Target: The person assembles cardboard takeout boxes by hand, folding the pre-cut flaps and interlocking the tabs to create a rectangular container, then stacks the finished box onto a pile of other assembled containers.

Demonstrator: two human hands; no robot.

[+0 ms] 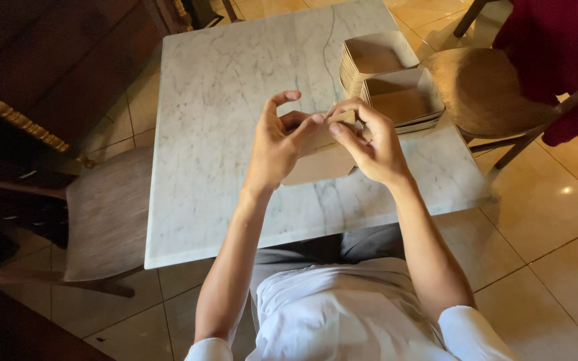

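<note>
Both my hands are raised over a white marble table [222, 134] and grip one flat brown cardboard piece [319, 164]. My left hand [277, 142] pinches its upper left edge with the index finger lifted free. My right hand [369, 142] holds its upper right part, thumb and fingers closed on a folded flap. Just beyond my right hand stand two stacks of folded brown cardboard trays, the far one [376, 57] and the near one [406, 100].
A wooden chair [105, 217] stands at the table's left side. Another wooden chair [479, 90] is at the right, with a dark red cloth [560, 53] over its back. Tiled floor [543, 247] surrounds the table.
</note>
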